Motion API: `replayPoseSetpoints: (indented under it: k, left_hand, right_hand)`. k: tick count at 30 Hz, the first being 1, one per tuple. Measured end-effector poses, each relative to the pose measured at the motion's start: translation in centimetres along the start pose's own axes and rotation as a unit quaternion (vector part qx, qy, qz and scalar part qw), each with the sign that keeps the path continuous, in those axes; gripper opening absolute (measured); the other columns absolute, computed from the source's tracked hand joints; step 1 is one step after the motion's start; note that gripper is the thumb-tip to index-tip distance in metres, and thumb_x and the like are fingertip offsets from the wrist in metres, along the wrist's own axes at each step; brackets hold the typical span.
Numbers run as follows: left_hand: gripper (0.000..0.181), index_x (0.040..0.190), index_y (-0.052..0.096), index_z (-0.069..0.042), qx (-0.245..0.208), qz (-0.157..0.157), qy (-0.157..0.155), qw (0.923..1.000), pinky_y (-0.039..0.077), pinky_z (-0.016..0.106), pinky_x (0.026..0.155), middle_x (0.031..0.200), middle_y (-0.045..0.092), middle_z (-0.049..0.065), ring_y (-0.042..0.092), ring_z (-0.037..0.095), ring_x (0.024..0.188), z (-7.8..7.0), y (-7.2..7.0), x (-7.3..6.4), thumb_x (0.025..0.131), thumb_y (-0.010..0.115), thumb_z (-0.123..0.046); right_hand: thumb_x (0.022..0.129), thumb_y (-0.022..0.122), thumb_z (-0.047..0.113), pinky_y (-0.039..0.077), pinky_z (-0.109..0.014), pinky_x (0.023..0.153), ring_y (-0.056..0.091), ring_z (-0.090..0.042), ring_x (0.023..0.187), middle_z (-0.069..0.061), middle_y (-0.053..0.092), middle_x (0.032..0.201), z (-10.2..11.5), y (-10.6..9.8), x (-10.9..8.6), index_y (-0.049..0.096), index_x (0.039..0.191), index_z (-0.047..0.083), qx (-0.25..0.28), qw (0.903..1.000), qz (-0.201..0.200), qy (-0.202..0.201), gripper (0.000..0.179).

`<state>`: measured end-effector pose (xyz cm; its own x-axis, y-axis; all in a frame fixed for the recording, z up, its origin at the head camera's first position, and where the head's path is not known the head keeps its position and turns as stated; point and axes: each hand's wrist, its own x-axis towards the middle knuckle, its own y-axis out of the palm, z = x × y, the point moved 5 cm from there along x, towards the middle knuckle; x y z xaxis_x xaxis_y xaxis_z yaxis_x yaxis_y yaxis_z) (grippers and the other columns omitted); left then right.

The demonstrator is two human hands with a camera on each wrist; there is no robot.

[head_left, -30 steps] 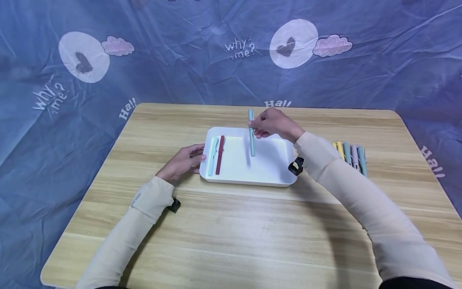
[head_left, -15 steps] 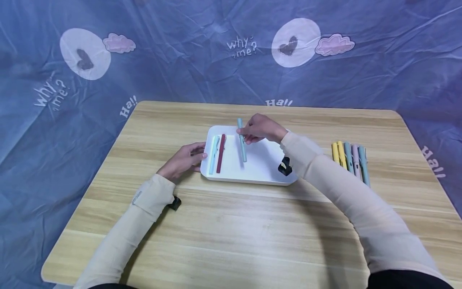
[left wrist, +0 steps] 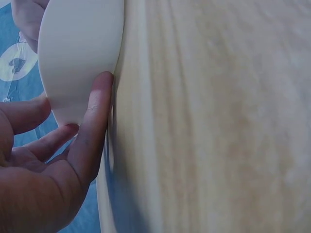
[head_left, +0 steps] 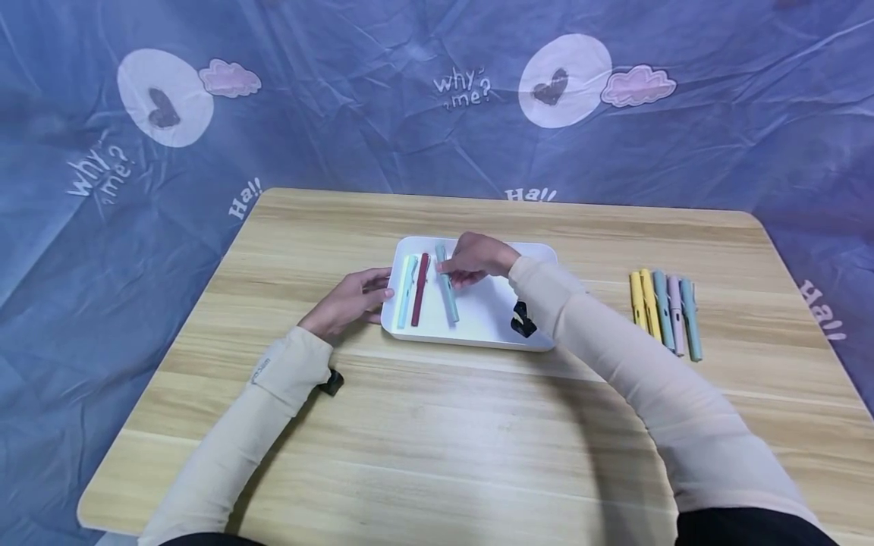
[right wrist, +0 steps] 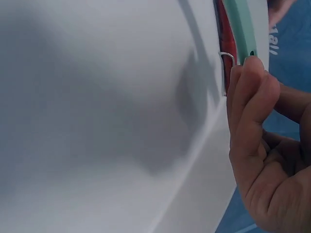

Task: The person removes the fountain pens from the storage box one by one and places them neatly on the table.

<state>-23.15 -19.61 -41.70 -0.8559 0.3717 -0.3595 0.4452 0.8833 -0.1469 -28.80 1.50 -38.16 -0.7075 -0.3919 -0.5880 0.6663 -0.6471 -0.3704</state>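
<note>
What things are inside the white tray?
Inside the white tray lie a pale blue pen and a dark red pen; the right hand holds a teal pen over it. In the head view, that hand and its sleeve hide part of it.

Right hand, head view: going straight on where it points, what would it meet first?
Likely the dark red pen in the white tray, though the right hand might pass over it; depth is unclear.

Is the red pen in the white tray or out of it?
In: the head view shows the red pen lying inside the white tray, beside a pale blue pen.
</note>
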Motion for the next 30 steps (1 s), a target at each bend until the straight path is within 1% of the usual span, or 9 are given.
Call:
replayPoseSetpoints:
  k: [5,9,13,17,23,30]
  left_hand:
    - [0.054,0.147,0.033,-0.009,-0.001,0.002,-0.002,1.0000,0.058,0.037,0.079,0.139,0.042,0.017,0.054,0.035,0.113,0.0,0.0,0.1,0.097,0.054,-0.012]
    - [0.055,0.147,0.032,-0.009,0.000,0.002,-0.002,1.0000,0.058,0.037,0.080,0.139,0.041,0.017,0.053,0.034,0.114,0.0,0.0,0.1,0.097,0.054,-0.013]
    - [0.055,0.147,0.032,-0.009,0.000,0.000,-0.006,1.0000,0.058,0.036,0.079,0.139,0.042,0.015,0.053,0.033,0.114,0.1,0.0,0.1,0.097,0.054,-0.013]
    - [0.055,0.147,0.032,-0.009,-0.002,0.000,-0.005,1.0000,0.058,0.036,0.080,0.139,0.041,0.016,0.053,0.034,0.114,0.1,0.0,0.2,0.097,0.054,-0.013]
    - [0.053,0.147,0.033,-0.008,-0.010,0.003,-0.003,0.9999,0.058,0.037,0.080,0.139,0.041,0.016,0.054,0.033,0.114,0.1,0.0,0.2,0.098,0.053,-0.012]
    - [0.054,0.147,0.033,-0.008,-0.013,-0.002,-0.006,0.9999,0.058,0.037,0.080,0.139,0.042,0.015,0.054,0.032,0.113,0.1,-0.1,0.2,0.097,0.054,-0.012]
  right_hand:
    - [0.093,0.063,0.020,0.056,-0.024,0.059,0.058,-0.011,0.053,-0.007,0.062,0.066,-0.2,0.8,0.4,0.065,0.087,-0.005,0.009,0.9997,0.020,0.013,0.026]
    - [0.093,0.062,0.019,0.057,-0.024,0.059,0.060,-0.011,0.053,-0.008,0.063,0.066,-0.4,1.3,0.7,0.065,0.087,-0.006,0.018,0.9992,0.032,0.018,0.025]
    - [0.094,0.062,0.019,0.058,-0.025,0.062,0.061,-0.012,0.054,-0.009,0.064,0.068,-0.6,1.6,1.0,0.064,0.089,-0.006,0.015,0.9989,0.036,0.025,0.025]
    - [0.094,0.062,0.020,0.058,-0.024,0.060,0.060,-0.012,0.054,-0.010,0.064,0.069,-0.8,1.8,1.2,0.065,0.087,-0.005,0.008,0.9988,0.039,0.027,0.026]
    - [0.093,0.062,0.022,0.057,-0.024,0.059,0.059,-0.011,0.052,-0.008,0.063,0.065,-0.6,2.1,1.3,0.064,0.084,-0.005,0.002,0.9987,0.040,0.033,0.029]
    - [0.093,0.063,0.024,0.057,-0.023,0.058,0.059,-0.011,0.050,-0.008,0.063,0.064,-0.5,2.2,1.6,0.064,0.080,-0.004,-0.015,0.9991,0.036,0.019,0.031]
